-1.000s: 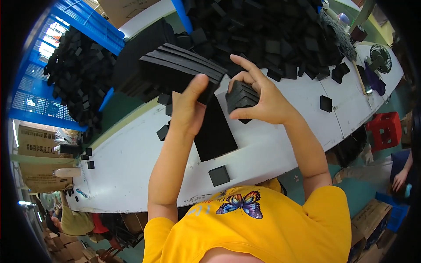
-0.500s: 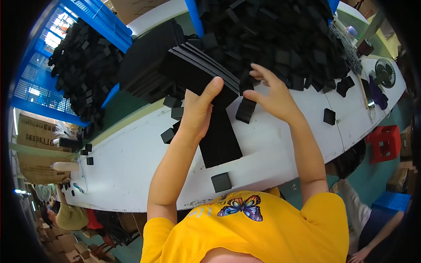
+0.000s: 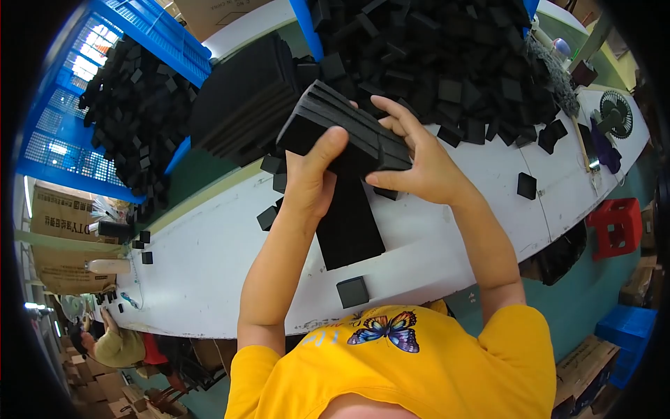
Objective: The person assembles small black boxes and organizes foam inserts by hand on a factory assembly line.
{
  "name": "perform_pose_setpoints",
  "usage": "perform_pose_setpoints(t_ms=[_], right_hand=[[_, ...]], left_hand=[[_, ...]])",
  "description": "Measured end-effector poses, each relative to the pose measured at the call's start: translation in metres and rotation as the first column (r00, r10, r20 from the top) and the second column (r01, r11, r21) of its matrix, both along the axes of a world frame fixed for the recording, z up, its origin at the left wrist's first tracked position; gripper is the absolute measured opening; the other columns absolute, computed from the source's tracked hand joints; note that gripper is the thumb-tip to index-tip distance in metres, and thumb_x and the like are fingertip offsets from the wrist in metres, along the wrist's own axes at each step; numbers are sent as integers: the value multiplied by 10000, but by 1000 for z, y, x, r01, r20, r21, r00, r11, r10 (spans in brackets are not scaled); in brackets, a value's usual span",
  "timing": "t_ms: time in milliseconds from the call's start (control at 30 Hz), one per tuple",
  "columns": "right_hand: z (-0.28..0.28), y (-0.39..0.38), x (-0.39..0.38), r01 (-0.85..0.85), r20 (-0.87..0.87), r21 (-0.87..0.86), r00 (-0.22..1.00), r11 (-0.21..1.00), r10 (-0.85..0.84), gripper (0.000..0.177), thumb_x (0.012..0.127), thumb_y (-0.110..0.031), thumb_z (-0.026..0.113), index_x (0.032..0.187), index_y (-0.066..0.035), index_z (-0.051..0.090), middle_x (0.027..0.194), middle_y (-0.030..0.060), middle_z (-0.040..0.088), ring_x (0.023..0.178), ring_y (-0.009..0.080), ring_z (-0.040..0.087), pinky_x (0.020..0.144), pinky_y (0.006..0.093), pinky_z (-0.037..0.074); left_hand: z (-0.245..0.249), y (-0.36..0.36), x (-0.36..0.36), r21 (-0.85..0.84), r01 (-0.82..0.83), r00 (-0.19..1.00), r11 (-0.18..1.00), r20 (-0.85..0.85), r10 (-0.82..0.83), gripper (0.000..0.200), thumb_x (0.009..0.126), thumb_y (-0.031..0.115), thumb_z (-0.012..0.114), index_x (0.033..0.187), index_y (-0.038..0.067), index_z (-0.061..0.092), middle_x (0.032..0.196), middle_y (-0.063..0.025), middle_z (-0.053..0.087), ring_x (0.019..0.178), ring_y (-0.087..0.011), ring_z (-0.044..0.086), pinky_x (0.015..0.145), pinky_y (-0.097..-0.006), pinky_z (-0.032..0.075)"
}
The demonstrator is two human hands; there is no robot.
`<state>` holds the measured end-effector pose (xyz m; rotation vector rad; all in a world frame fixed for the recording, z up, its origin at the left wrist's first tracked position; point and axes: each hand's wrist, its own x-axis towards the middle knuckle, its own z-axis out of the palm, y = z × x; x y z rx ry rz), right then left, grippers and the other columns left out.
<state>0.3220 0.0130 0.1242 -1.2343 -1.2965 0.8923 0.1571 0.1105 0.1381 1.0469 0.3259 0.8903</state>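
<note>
An open white counter (image 3: 447,241) stretches right of a flat black foam slab (image 3: 350,234) toward a square black block (image 3: 526,186), while a heap of black foam blocks (image 3: 447,80) bars the far side.

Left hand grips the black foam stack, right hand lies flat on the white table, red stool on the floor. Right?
Not quite: the right hand is raised, its fingers around the other end of the black foam stack, as the head view shows. The left hand does grip the stack, and the stool is red and on the floor.
</note>
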Motion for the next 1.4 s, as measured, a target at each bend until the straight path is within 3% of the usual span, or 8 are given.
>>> perform_pose_setpoints(t_ms=[300, 433, 533, 733, 867, 967, 1333, 1400], right_hand=[[-2, -48, 35, -126, -66, -224, 991, 966, 114, 1060, 611, -86, 874, 1543, -102, 369, 1032, 61, 613, 821, 135, 628, 725, 280, 514], [-67, -40, 66, 355, 654, -125, 731, 926, -192, 860, 672, -198, 850, 1411, 55, 491, 1304, 248, 595, 1232, 386, 567, 1043, 412, 445], [-61, -34, 51, 447, 686, -325, 718, 834, -117, 818, 741, -213, 827, 1423, 60, 469, 1403, 258, 524, 1316, 410, 491, 1115, 393, 387], [-86, -25, 49, 387, 697, 61, 644, 920, -317, 843, 794, -270, 820, 1468, 41, 419, 1477, 251, 450, 1371, 378, 452, 1130, 399, 372], [-11, -25, 11, 161, -361, 93, 925, 983, -117, 947, 777, -295, 851, 1533, -25, 349, 1525, 212, 413, 1406, 332, 429, 1125, 432, 379], [13, -11, -19, 139, -22, 122, 990, 983, -138, 961, 771, -240, 860, 1544, -31, 329, 1469, 189, 474, 1341, 303, 498, 1099, 399, 418], [-1, -5, -8, 34, -203, 99, 979, 995, -13, 990, 731, -8, 852, 1544, -15, 287, 1273, 116, 588, 1238, 218, 563, 1088, 347, 410], [-6, -9, -1, 11, -179, 147, 984, 989, 16, 981, 730, -15, 859, 1539, -23, 305, 1268, 107, 593, 1215, 206, 569, 1071, 336, 422]], left_hand=[[-18, 7, -3, -373, 208, 959, 904, 262, -113, 474, 890, 241, 764, 1269, 26, 579, 1189, -131, 667, 1139, -246, 635, 1050, -391, 488], [-16, 9, -1, -232, 87, 985, 969, 168, -48, 329, 907, 176, 750, 1194, 82, 620, 1139, -39, 679, 1056, -156, 657, 927, -350, 543], [-14, 4, 3, -200, 15, 988, 980, 156, 17, 396, 920, 238, 754, 1245, 109, 569, 1069, -1, 638, 1003, -135, 647, 901, -334, 541], [-21, -2, 5, -173, -23, 996, 985, 84, 39, 741, 862, 293, 818, 1424, 119, 368, 1204, -37, 521, 1154, -142, 531, 996, -329, 465], [-24, -11, 14, -20, -59, 998, 998, -35, 58, 850, 841, 273, 832, 1491, 126, 304, 1257, -38, 499, 1194, -157, 507, 1031, -342, 447], [-16, -24, 20, -31, -11, 998, 999, -61, 9, 874, 810, 272, 851, 1482, 133, 310, 1261, -38, 493, 1216, -153, 485, 1045, -334, 425], [0, -7, 13, 166, -7, 980, 986, -195, 40, 695, 843, 154, 797, 1434, 70, 441, 1200, -103, 619, 1114, -205, 600, 993, -352, 483], [-8, 4, 16, -58, 57, 996, 997, -70, -62, 545, 903, 187, 735, 1386, 76, 508, 1188, -117, 630, 1105, -220, 620, 992, -376, 504]])
